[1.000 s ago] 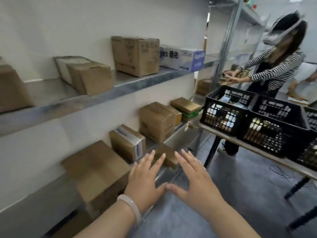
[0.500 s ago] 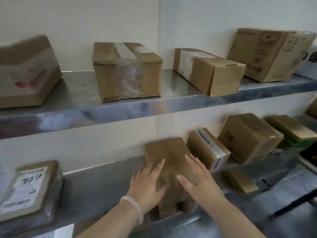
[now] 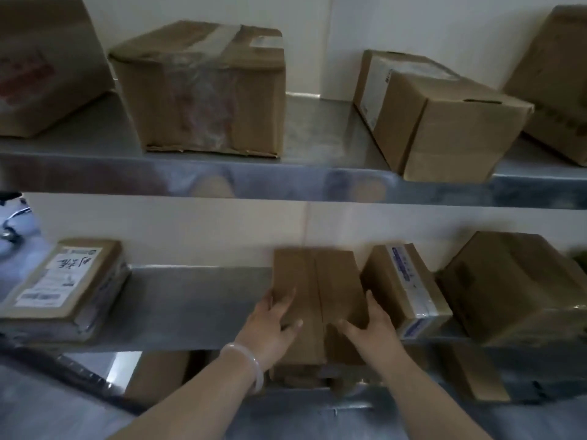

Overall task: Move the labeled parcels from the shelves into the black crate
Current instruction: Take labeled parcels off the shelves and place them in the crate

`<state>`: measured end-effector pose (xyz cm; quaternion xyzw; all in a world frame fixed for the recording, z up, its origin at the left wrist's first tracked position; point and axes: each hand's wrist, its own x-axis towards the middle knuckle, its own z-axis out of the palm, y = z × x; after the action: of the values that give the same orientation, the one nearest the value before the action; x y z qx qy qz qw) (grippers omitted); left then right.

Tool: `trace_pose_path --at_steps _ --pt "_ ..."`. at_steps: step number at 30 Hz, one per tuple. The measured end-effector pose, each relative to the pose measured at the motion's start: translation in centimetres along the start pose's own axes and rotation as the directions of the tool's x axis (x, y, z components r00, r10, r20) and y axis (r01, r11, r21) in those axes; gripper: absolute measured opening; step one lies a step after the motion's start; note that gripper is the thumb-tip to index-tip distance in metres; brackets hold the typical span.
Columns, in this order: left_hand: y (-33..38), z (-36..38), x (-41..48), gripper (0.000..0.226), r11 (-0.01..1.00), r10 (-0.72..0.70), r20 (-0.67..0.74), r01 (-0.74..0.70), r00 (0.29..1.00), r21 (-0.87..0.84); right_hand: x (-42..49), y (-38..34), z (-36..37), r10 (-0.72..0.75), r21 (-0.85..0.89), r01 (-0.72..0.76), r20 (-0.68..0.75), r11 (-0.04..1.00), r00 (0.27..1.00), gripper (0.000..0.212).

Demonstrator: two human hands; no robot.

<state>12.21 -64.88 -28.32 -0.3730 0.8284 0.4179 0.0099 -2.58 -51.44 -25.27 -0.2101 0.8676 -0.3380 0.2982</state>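
A plain brown cardboard parcel (image 3: 317,281) lies on the lower steel shelf (image 3: 190,300), its near end past the shelf's front edge. My left hand (image 3: 270,328) presses its left side and my right hand (image 3: 371,331) its right side, fingers spread on the top. No label shows on its top face. A flat parcel with a white handwritten label (image 3: 60,281) lies at the shelf's left. A taped parcel with a white label (image 3: 406,287) sits just right of the held one. The black crate is out of view.
The upper shelf (image 3: 317,176) carries a taped brown box (image 3: 203,87), a labeled box (image 3: 438,112) and larger boxes at both ends. A bigger brown box (image 3: 514,284) sits at the lower right. More boxes (image 3: 473,373) lie on the shelf below.
The view has swung from the table with the crates to face the shelves. Both hands have come onto the plain brown parcel and now clasp its sides.
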Motion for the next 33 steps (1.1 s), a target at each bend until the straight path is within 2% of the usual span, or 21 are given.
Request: trace_pose_path --at_steps 3,6,11,15,19,24,27,29,33 --pt "-0.1 0.9 -0.2 0.058 0.998 -0.048 -0.007 0.048 0.999 -0.051 0.9 1.2 -0.6 0.067 0.115 -0.081 0.116 0.990 0.991 0.073" --pt "-0.3 1.5 -0.8 0.056 0.989 -0.095 -0.051 0.089 0.994 -0.119 1.0 2.1 -0.8 0.043 0.229 -0.091 0.207 0.969 0.977 0.062" --pt "0.7 0.7 -1.4 0.059 0.970 -0.170 -0.089 0.151 0.981 -0.189 0.0 0.9 -2.2 -0.110 0.364 0.035 0.188 0.931 0.976 0.026" --pt "1.2 -0.3 -1.7 0.067 0.965 -0.176 -0.099 0.152 0.979 -0.216 -0.3 0.1 -3.1 -0.135 0.432 0.074 0.113 0.899 0.984 0.007" --pt "0.7 -0.9 -2.4 0.065 0.966 -0.155 -0.103 0.129 0.982 -0.224 -0.8 -0.4 -3.5 -0.099 0.466 0.042 0.097 0.884 0.990 0.026" --pt "1.4 -1.5 -3.0 0.056 0.974 -0.106 -0.086 0.086 0.991 -0.208 -1.8 -1.4 -3.5 -0.134 0.609 -0.013 0.196 0.793 0.971 0.060" --pt "2.6 -1.6 -3.5 0.080 0.974 -0.058 -0.058 0.044 0.997 -0.221 -2.6 -2.1 -2.6 -0.198 0.604 0.057 0.171 0.795 0.965 0.060" --pt "3.3 -1.8 -3.8 0.094 0.949 -0.072 -0.031 0.059 0.997 -0.311 -3.1 -2.6 -2.1 -0.241 0.592 0.124 0.123 0.796 0.963 0.058" --pt "3.8 -2.6 -4.2 0.084 0.919 -0.088 -0.130 0.029 0.988 -0.394 -3.7 -3.0 -1.6 -0.301 0.572 0.202 0.082 0.795 0.950 0.057"
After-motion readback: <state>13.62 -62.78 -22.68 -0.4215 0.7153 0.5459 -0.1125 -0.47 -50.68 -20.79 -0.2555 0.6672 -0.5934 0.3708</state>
